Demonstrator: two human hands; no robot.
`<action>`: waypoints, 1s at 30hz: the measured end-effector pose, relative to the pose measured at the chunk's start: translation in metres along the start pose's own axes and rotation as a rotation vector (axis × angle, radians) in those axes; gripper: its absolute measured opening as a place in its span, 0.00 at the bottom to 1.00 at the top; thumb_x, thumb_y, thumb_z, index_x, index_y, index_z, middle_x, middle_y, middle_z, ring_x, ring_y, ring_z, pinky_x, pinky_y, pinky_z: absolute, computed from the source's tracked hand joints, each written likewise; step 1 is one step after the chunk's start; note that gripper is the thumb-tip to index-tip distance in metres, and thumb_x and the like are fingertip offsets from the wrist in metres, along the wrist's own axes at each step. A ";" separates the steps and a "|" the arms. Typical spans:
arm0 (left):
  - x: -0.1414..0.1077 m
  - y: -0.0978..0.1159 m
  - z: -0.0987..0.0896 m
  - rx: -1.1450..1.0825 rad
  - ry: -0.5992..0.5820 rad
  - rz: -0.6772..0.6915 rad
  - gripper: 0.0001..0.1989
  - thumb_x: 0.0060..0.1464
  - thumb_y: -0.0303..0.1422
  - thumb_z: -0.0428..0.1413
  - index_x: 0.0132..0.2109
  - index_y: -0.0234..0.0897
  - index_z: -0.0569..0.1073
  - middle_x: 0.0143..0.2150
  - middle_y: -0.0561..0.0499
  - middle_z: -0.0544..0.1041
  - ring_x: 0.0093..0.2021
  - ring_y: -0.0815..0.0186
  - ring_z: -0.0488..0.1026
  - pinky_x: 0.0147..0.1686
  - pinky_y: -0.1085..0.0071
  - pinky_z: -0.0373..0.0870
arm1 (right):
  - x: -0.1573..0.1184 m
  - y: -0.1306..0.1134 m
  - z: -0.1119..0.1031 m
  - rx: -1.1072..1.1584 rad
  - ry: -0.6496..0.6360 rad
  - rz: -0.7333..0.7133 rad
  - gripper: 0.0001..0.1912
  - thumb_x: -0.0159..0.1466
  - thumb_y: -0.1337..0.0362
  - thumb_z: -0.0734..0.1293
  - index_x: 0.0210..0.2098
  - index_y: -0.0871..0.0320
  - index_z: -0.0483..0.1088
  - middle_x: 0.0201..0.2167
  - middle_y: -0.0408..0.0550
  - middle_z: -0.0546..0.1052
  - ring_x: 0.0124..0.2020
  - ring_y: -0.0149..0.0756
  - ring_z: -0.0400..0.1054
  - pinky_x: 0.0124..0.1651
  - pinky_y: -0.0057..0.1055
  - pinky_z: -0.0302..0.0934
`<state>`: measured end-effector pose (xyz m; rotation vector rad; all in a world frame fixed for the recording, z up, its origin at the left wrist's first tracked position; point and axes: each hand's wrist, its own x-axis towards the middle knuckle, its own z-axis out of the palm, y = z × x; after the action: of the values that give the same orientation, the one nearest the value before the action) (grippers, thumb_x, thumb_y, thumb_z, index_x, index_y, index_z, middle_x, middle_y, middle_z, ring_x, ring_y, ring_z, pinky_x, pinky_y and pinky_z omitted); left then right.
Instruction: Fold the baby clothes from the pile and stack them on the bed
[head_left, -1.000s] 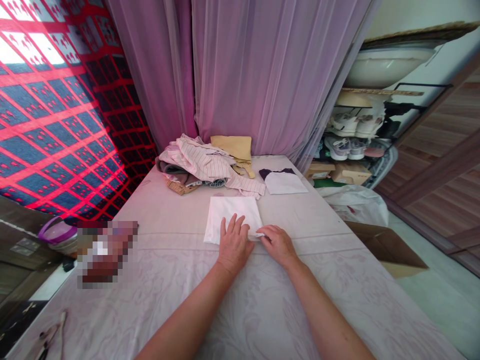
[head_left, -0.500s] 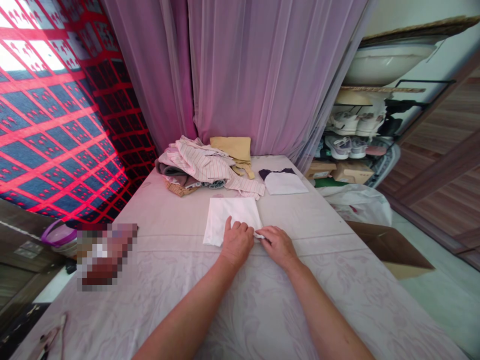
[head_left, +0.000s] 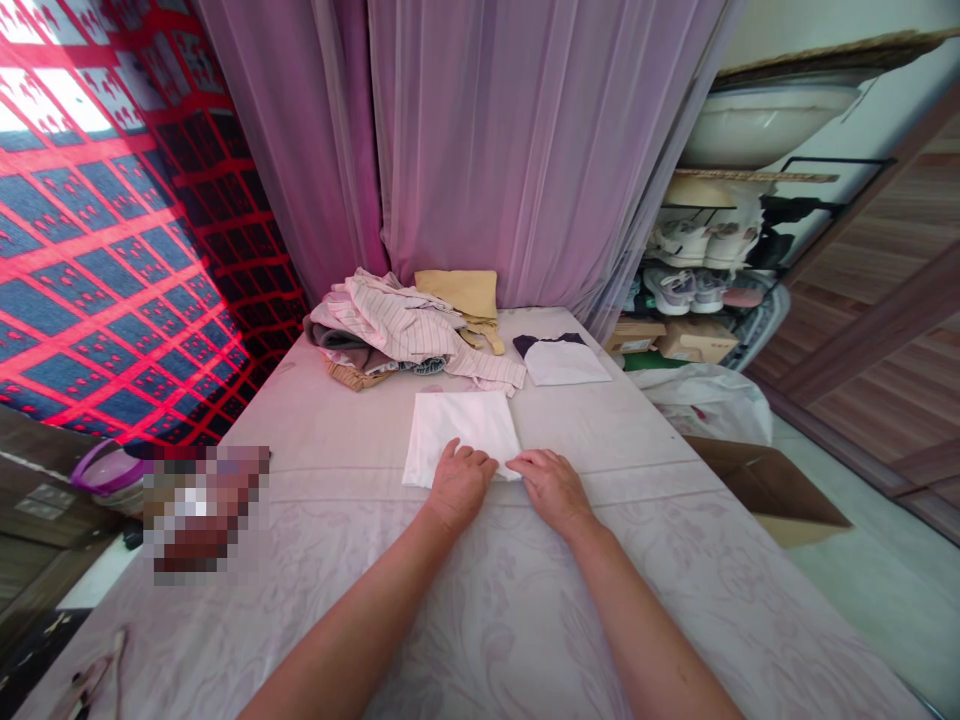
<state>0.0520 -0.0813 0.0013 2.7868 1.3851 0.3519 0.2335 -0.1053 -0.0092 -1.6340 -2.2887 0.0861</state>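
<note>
A folded white cloth (head_left: 446, 420) lies flat on the bed-like surface in front of me. My left hand (head_left: 463, 485) rests on its near edge, palm down, with the fingers somewhat apart. At the near right corner, my right hand (head_left: 553, 488) has its fingers closed on the cloth's edge. Farther right and back is a folded white garment (head_left: 568, 364) with a dark top edge. A heap of striped and dark clothes (head_left: 405, 325) lies behind the white cloth, beside a folded yellow garment (head_left: 465, 292).
Purple curtains (head_left: 465, 150) hang behind the covered surface (head_left: 337, 430). A blurred-out reddish item (head_left: 214, 510) is at the left, and a purple-rimmed bucket (head_left: 112, 468) stands beyond the edge. On the right are an open cardboard box (head_left: 802, 530) and a shoe rack (head_left: 810, 178).
My left hand has shifted a little left on the cloth, away from my right hand. The near right corner now lies flatter. The whole view has shifted slightly.
</note>
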 end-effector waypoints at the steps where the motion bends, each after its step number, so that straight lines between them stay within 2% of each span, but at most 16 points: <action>1: -0.003 0.000 0.000 -0.033 -0.022 -0.005 0.13 0.57 0.26 0.49 0.45 0.43 0.75 0.42 0.50 0.79 0.44 0.61 0.73 0.56 0.58 0.59 | -0.001 0.000 0.000 -0.005 0.000 0.000 0.22 0.59 0.75 0.58 0.45 0.48 0.75 0.42 0.47 0.77 0.43 0.37 0.66 0.46 0.33 0.58; 4: -0.015 -0.004 -0.003 -0.131 -0.053 0.030 0.19 0.57 0.25 0.48 0.53 0.41 0.70 0.51 0.49 0.76 0.50 0.63 0.71 0.52 0.64 0.64 | -0.003 0.000 0.001 -0.001 0.021 0.007 0.23 0.58 0.77 0.57 0.44 0.49 0.75 0.43 0.46 0.77 0.44 0.37 0.66 0.47 0.33 0.59; 8: -0.034 -0.029 -0.016 -0.157 0.003 -0.009 0.18 0.58 0.30 0.49 0.55 0.41 0.69 0.55 0.48 0.73 0.57 0.60 0.66 0.59 0.59 0.56 | -0.002 -0.005 0.003 0.051 0.122 0.020 0.23 0.60 0.75 0.56 0.49 0.53 0.72 0.48 0.47 0.75 0.48 0.37 0.66 0.52 0.35 0.58; 11: -0.046 -0.056 -0.028 -0.157 0.045 -0.223 0.14 0.60 0.35 0.48 0.49 0.39 0.72 0.49 0.46 0.76 0.51 0.60 0.70 0.52 0.63 0.62 | 0.004 -0.015 0.003 0.093 0.178 0.001 0.20 0.65 0.67 0.55 0.53 0.54 0.69 0.52 0.49 0.73 0.53 0.37 0.64 0.56 0.37 0.56; 13: -0.053 -0.071 -0.034 -0.159 0.049 -0.430 0.13 0.61 0.37 0.46 0.43 0.39 0.73 0.43 0.47 0.77 0.44 0.61 0.71 0.43 0.68 0.65 | 0.008 -0.022 0.004 0.097 0.140 -0.030 0.20 0.67 0.62 0.55 0.56 0.54 0.66 0.56 0.50 0.70 0.58 0.39 0.60 0.59 0.40 0.53; 15: -0.057 -0.081 -0.037 -0.194 0.004 -0.555 0.13 0.60 0.36 0.45 0.40 0.40 0.74 0.40 0.48 0.77 0.39 0.63 0.72 0.35 0.71 0.64 | 0.011 -0.028 0.007 0.073 0.060 -0.030 0.22 0.68 0.60 0.54 0.59 0.54 0.63 0.60 0.51 0.65 0.62 0.40 0.55 0.62 0.44 0.48; 20: -0.051 -0.084 -0.035 -0.384 -0.091 -0.625 0.14 0.58 0.40 0.48 0.38 0.43 0.77 0.38 0.51 0.78 0.36 0.65 0.73 0.29 0.73 0.59 | 0.012 -0.030 0.020 -0.002 -0.099 0.047 0.24 0.68 0.58 0.54 0.62 0.53 0.57 0.65 0.51 0.57 0.66 0.42 0.48 0.64 0.49 0.42; 25: -0.036 -0.081 -0.034 -0.396 -0.148 -0.656 0.14 0.55 0.43 0.49 0.34 0.41 0.76 0.33 0.52 0.78 0.34 0.65 0.73 0.27 0.73 0.56 | 0.010 -0.029 0.025 -0.023 -0.098 0.049 0.24 0.67 0.58 0.55 0.62 0.52 0.57 0.66 0.50 0.56 0.66 0.41 0.46 0.64 0.48 0.42; 28: -0.030 -0.082 -0.036 -0.406 -0.161 -0.703 0.10 0.54 0.39 0.51 0.34 0.41 0.74 0.33 0.53 0.78 0.34 0.66 0.72 0.27 0.74 0.57 | 0.011 -0.030 0.025 -0.022 -0.111 0.059 0.24 0.67 0.57 0.55 0.62 0.52 0.58 0.66 0.50 0.56 0.66 0.41 0.47 0.64 0.49 0.42; 30: -0.029 -0.082 -0.036 -0.399 -0.122 -0.715 0.07 0.55 0.36 0.50 0.36 0.41 0.72 0.36 0.53 0.78 0.35 0.66 0.72 0.29 0.74 0.58 | 0.011 -0.031 0.025 -0.023 -0.101 0.059 0.24 0.67 0.58 0.55 0.62 0.52 0.58 0.65 0.50 0.56 0.66 0.41 0.47 0.64 0.50 0.41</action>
<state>-0.0364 -0.0575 0.0221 1.8231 1.8917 0.3668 0.1950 -0.1025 -0.0232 -1.7465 -2.3228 0.1607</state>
